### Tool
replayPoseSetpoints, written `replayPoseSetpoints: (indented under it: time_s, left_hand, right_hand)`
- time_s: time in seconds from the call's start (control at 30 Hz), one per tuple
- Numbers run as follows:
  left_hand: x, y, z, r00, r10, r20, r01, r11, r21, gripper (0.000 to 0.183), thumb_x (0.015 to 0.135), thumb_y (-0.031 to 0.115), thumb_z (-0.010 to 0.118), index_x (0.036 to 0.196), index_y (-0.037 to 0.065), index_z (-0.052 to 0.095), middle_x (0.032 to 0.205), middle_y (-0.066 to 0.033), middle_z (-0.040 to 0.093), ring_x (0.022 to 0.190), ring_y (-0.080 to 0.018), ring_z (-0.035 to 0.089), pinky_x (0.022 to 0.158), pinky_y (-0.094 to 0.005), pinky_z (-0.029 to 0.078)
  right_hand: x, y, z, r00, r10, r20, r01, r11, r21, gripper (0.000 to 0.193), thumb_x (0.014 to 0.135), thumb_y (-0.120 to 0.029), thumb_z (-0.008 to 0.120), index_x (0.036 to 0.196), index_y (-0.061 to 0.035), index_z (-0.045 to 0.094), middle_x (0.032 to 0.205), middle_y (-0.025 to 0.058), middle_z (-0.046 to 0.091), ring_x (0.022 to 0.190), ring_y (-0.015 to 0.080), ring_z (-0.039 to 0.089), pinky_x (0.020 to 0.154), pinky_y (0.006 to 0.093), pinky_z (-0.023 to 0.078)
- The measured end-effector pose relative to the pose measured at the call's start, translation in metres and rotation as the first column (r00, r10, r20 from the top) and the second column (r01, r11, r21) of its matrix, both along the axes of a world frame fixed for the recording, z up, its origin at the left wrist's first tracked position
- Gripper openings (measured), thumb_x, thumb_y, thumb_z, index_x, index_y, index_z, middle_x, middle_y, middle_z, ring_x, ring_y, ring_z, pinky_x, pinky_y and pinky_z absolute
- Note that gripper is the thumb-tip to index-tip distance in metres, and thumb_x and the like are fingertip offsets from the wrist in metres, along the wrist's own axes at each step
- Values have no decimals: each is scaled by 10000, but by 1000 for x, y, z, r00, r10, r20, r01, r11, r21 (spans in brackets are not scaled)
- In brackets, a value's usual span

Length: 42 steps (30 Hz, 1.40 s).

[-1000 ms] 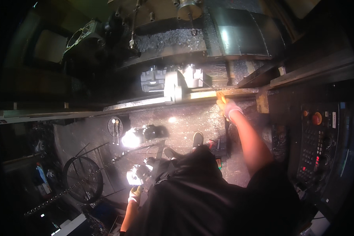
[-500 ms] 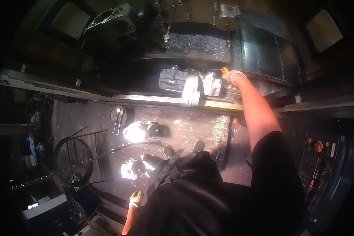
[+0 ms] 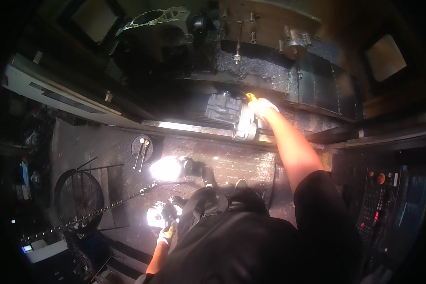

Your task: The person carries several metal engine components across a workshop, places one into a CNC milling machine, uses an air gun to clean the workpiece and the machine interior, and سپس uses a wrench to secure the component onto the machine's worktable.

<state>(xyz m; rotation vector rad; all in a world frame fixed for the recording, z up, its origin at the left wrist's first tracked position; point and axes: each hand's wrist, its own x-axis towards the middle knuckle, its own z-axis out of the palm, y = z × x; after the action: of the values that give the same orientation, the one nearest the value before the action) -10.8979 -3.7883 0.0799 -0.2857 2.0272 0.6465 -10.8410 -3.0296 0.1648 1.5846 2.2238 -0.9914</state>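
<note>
My right hand (image 3: 261,107), in a pale glove, reaches forward over the machine ledge. Its fingers are closed round a small orange thing (image 3: 251,96) whose kind I cannot make out. Just left of that hand sits a grey metal casting (image 3: 222,109), with a round light-grey flanged part (image 3: 245,124) against its right side. My right forearm covers whatever lies behind it on the ledge. Low on the left, my gloved left hand (image 3: 165,235) hangs beside my body, its fingers curled. Right above it in the picture is a shiny metal part (image 3: 160,215); I cannot tell whether they touch.
Another brightly lit metal part (image 3: 168,167) stands on the floor. A chain (image 3: 123,199) stretches across the left, past a large dark ring (image 3: 78,201). A control panel (image 3: 376,203) is on the right. Inside the machine are metal fixtures (image 3: 296,47) and metal chips (image 3: 258,71).
My right hand has moved left, closer to the grey casting, with the orange thing. The bright casting beside it is now hidden. My left hand has come nearer the shiny part. The view has shifted.
</note>
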Motion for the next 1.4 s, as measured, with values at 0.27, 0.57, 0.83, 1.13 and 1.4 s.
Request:
replayPoseSetpoints:
  time_s: [0.27, 0.57, 0.83, 1.13, 1.4]
  left_hand:
    - [-114, 96, -10, 999, 11, 40, -18, 979, 202, 393, 997, 357, 649, 1202, 23, 681, 1060, -93, 738, 954, -192, 677, 859, -344, 523]
    - [-140, 72, -79, 983, -182, -28, 184, 972, 149, 530, 1006, 442, 617, 1282, -10, 612, 1072, -127, 728, 985, -259, 664, 854, -396, 519]
    - [-145, 87, -55, 998, -44, 54, 36, 988, 153, 503, 988, 397, 670, 1316, 20, 616, 1207, -108, 700, 1069, -204, 647, 913, -361, 510]
    - [-89, 92, -30, 946, -304, -110, 301, 953, -43, 379, 996, 388, 646, 1142, 47, 720, 990, -65, 764, 900, -195, 709, 828, -318, 541]
    - [-38, 78, -56, 828, -538, -157, 510, 840, -187, 514, 945, 544, 647, 1276, 154, 705, 1215, -66, 721, 1071, -239, 682, 949, -356, 494]
  right_hand:
    - [-22, -61, 34, 996, 80, 50, -87, 986, 145, 556, 950, -473, 494, 1104, 20, 700, 1002, 256, 712, 914, 361, 690, 799, 468, 516]
    - [80, -51, 80, 918, -385, 96, 397, 899, -185, 471, 962, -473, 615, 1027, -9, 670, 668, 84, 655, 514, 204, 572, 473, 381, 437]
    - [60, -33, 32, 950, -312, 28, 313, 938, -147, 455, 945, -525, 626, 1018, -83, 707, 714, 70, 661, 562, 190, 560, 506, 384, 438]
    - [44, -42, 10, 996, -32, -87, 20, 990, -137, 404, 1001, -394, 553, 1200, -67, 682, 997, 189, 713, 917, 343, 688, 773, 430, 546]
    - [244, -43, 31, 863, -505, 8, 467, 793, -390, 481, 973, -476, 615, 1199, -52, 631, 764, 99, 660, 646, 212, 627, 613, 404, 495]
